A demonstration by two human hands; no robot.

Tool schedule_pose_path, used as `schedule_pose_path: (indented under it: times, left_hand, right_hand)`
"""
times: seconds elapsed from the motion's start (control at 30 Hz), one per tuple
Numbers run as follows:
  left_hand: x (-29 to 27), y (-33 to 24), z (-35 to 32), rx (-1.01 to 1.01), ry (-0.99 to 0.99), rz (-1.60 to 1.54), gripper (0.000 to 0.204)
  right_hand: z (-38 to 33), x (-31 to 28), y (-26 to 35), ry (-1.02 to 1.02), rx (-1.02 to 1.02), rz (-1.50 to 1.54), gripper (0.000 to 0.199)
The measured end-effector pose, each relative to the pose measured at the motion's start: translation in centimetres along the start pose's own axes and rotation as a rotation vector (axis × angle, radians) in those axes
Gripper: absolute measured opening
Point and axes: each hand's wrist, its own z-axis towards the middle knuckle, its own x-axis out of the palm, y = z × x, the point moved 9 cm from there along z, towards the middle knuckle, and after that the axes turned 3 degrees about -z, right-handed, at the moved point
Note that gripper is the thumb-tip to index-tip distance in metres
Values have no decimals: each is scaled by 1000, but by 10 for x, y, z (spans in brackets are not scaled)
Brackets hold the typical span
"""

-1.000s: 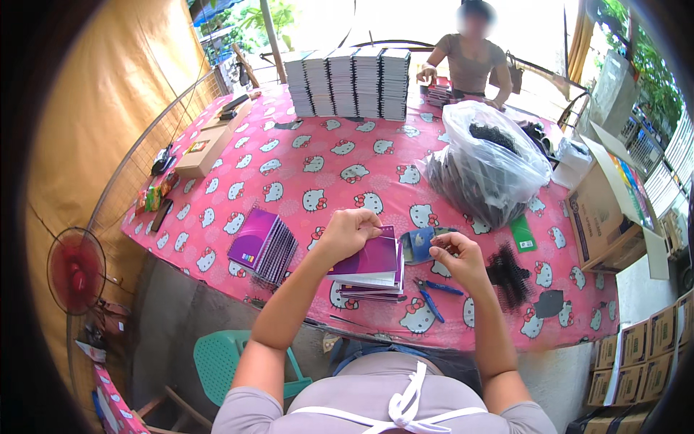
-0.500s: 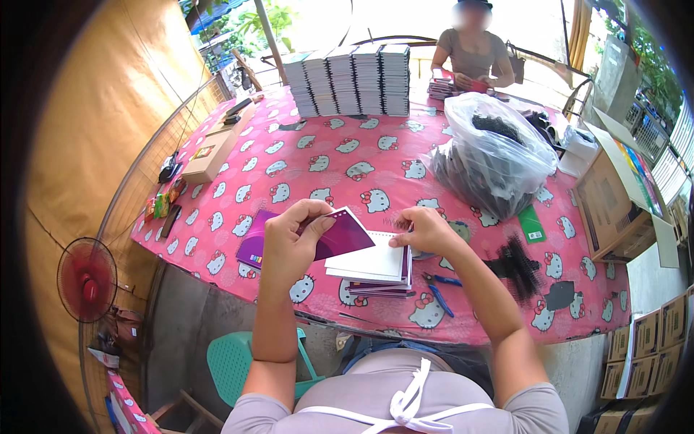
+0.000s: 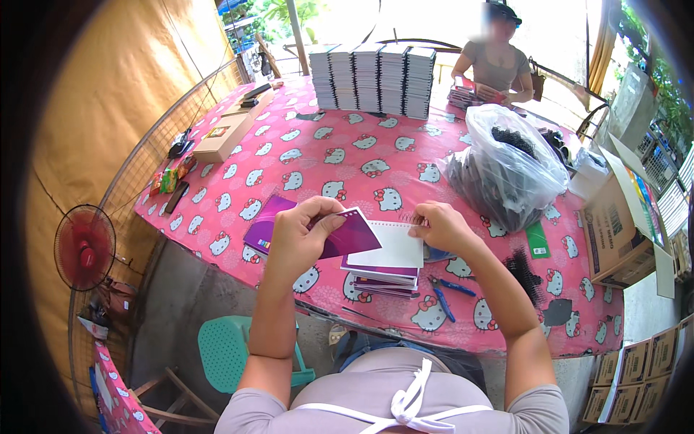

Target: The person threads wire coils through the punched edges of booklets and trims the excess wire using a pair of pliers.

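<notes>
My left hand [image 3: 309, 230] pinches a purple cover [image 3: 353, 236] with a row of holes along its upper edge, between thumb and fingers. The cover is tilted and overlaps the left side of a white punched sheet pad [image 3: 394, 249]. At the pad's upper right corner, my right hand [image 3: 444, 230] is closed, its fingertips at a thin dark spiral coil [image 3: 409, 216]. Part of the coil is hidden by the fingers. Under the pad lies a stack of purple-covered notebooks [image 3: 382, 282]. Another purple cover [image 3: 262, 230] lies on the table beyond my left wrist.
Blue-handled pliers [image 3: 443, 298] lie right of the stack. Black coils [image 3: 522, 275] lie farther right. Behind them stand a clear bag of black coils [image 3: 499, 177] and a cardboard box [image 3: 614, 224]. Bound notebooks [image 3: 372, 81] are piled at the back; a person [image 3: 499, 65] works beyond.
The whole view has shifted slightly. The white pad sits more squarely over the stack than before. Both hands keep nearly the same hold.
</notes>
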Motion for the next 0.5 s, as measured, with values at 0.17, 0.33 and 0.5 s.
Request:
schedule_pose_path:
  times: [0.17, 0.33, 0.5]
  left_hand:
    - [34, -26, 1, 174, 96, 103, 14]
    - [88, -45, -3, 544, 112, 407, 18]
    - [101, -11, -5, 509, 104, 520, 13]
  right_hand:
    - [-4, -26, 8, 94, 120, 485, 20]
    - [-8, -38, 14, 137, 148, 635, 15]
    - [-21, -16, -3, 150, 235, 768, 18]
